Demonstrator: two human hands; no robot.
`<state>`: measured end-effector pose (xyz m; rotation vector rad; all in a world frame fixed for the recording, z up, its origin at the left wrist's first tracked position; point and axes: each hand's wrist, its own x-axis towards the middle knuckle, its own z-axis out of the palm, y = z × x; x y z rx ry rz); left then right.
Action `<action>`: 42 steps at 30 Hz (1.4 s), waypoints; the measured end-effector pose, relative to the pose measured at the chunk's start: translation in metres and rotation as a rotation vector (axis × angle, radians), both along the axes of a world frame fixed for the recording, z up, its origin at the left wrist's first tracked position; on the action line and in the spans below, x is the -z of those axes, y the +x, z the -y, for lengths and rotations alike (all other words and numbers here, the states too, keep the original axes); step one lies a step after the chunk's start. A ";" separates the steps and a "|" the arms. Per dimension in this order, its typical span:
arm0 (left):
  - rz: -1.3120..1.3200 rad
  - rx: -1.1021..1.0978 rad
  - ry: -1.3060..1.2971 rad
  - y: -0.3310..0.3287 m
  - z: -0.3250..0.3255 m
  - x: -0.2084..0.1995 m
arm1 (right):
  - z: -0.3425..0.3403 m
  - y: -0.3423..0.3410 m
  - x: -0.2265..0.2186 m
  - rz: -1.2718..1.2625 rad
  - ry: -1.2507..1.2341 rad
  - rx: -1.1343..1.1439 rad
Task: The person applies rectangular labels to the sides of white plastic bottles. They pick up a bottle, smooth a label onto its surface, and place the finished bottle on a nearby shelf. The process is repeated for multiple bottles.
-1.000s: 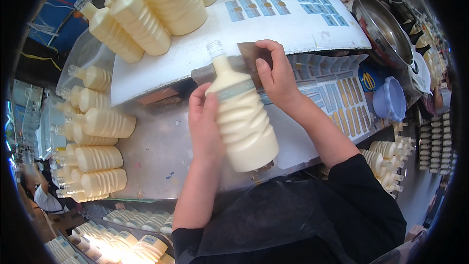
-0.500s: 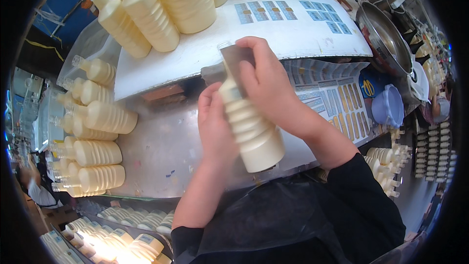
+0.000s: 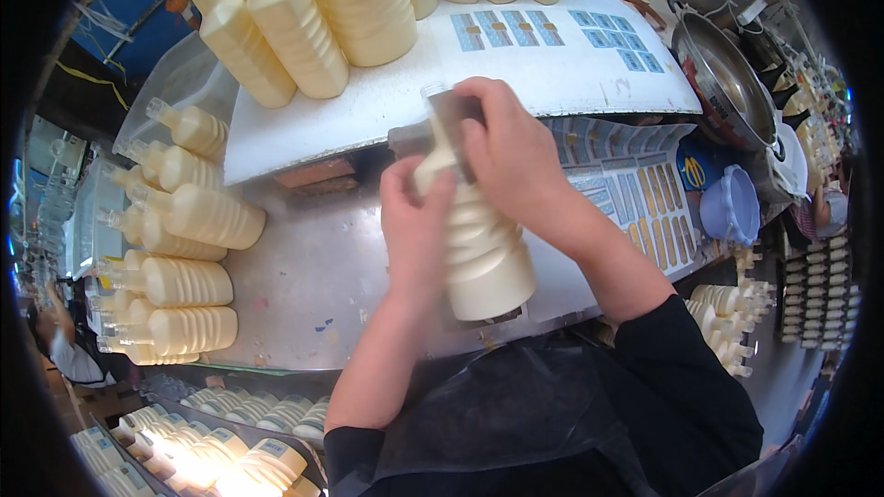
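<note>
gripping a ribbed cream bottle [image 3: 479, 248] between them, the left hand [image 3: 416, 230] wraps its side while the right hand [image 3: 511, 152] closes over a label [image 3: 458, 120] at its neck. just beyond the right hand lies a white board [image 3: 387, 101]; left of the left hand, more bottles [image 3: 180, 248] lie on the metal table [image 3: 304, 285].

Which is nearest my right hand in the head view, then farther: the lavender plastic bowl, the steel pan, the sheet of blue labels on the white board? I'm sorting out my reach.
1. Sheet of blue labels, just beyond the right hand.
2. Lavender plastic bowl, right.
3. Steel pan, far right; nearly level with the bowl.
</note>
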<state>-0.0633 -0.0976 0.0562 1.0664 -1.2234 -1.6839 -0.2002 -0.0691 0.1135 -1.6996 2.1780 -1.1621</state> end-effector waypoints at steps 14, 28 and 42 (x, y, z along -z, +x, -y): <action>-0.252 0.013 0.089 0.012 0.003 0.017 | -0.009 -0.048 0.067 0.231 -0.255 -0.014; 0.458 0.054 -0.450 0.006 -0.033 -0.015 | 0.002 0.028 -0.004 0.059 -0.022 -0.036; 0.581 0.182 -0.666 0.027 -0.046 0.004 | -0.018 -0.025 0.033 0.216 -0.065 0.163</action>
